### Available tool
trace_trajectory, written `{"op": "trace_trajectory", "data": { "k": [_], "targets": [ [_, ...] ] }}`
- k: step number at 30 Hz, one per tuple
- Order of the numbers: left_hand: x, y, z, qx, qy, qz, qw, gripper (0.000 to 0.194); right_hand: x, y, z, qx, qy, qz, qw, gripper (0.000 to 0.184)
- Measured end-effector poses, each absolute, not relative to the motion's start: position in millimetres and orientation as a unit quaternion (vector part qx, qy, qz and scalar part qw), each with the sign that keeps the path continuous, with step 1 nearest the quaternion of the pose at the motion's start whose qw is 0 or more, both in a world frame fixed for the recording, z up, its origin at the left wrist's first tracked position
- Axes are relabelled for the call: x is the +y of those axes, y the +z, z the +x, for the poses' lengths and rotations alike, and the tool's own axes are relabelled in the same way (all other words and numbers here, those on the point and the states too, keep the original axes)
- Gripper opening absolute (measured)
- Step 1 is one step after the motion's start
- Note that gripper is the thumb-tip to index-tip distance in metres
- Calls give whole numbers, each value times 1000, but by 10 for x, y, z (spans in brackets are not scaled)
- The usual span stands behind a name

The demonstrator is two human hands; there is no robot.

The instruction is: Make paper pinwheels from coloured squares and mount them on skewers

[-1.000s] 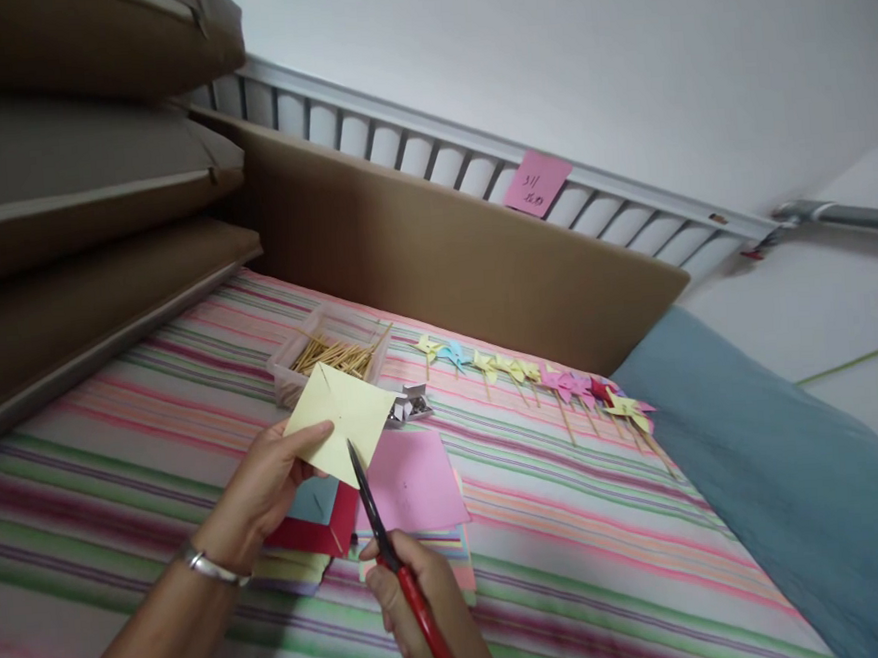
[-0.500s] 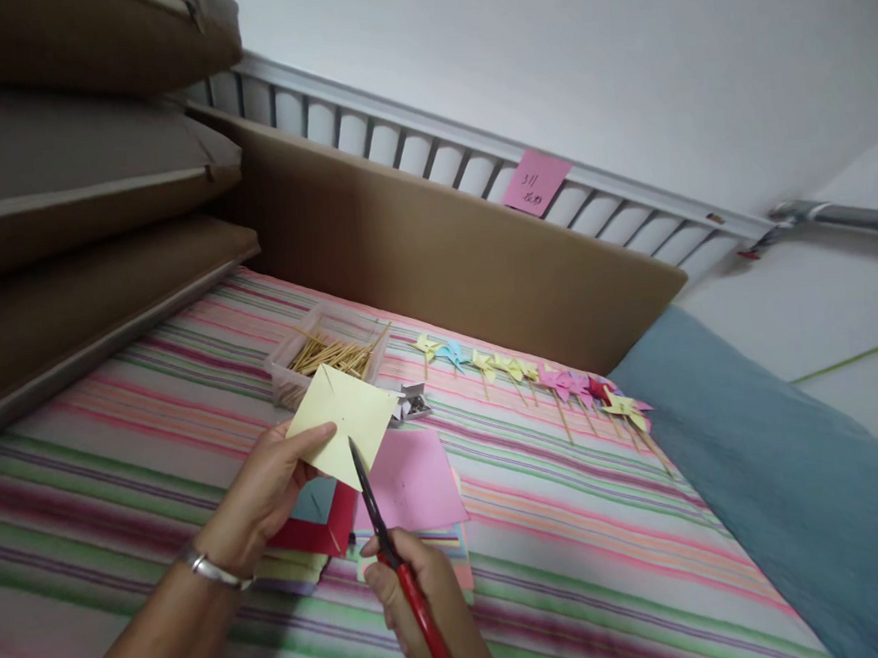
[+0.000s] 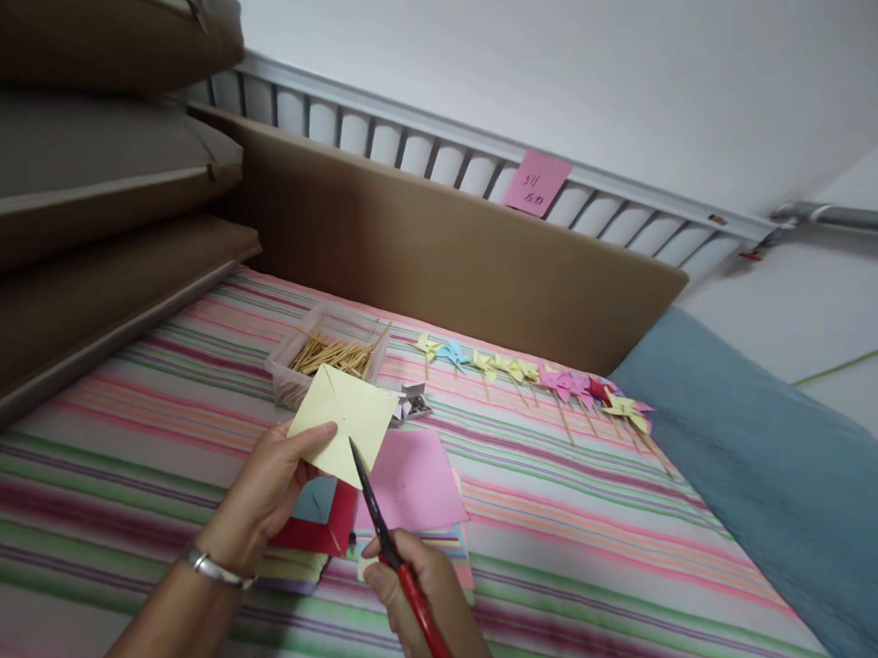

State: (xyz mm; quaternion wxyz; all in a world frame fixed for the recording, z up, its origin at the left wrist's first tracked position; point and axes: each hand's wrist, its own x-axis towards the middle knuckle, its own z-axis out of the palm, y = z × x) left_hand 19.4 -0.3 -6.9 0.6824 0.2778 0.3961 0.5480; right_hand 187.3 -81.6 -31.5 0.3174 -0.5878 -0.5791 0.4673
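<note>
My left hand [image 3: 288, 480] pinches a square of pale yellow paper [image 3: 354, 405] by its left corner, thumb on top. A slit shows at the paper's top corner, and a small dot marks its middle. My right hand [image 3: 419, 581] is closed round red-handled scissors [image 3: 407, 572]. Their dark blades lie together at the paper's lower corner, with the tip near the middle. Beneath the hands are a pink paper stack [image 3: 416, 481], a red sheet [image 3: 340, 526] with a blue piece on it, and more coloured paper, partly hidden.
Behind the paper stands a clear plastic box [image 3: 283, 365] of thin wooden sticks, beside a small open box [image 3: 414, 401] of tiny parts. Several paper pinwheels [image 3: 555, 386] lie in a row toward the right. A brown board [image 3: 432, 234] borders the striped cloth [image 3: 575, 560]; folded brown bundles [image 3: 100, 212] rise at left.
Almost nothing differs. Both hands, the yellow paper and the scissors keep nearly the same place, with the blades still at the lower corner.
</note>
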Motion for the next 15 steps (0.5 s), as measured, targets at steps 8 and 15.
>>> {"op": "trace_trajectory", "data": {
  "k": [8,15],
  "targets": [
    [61,16,54,429,587,246,641,28,-783,-414,2010,-592,393,-616,340,19],
    [-40,-65,158,435,419,357,713,22,-625,-305,2301,-532,364,-579,499,42]
  ]
}}
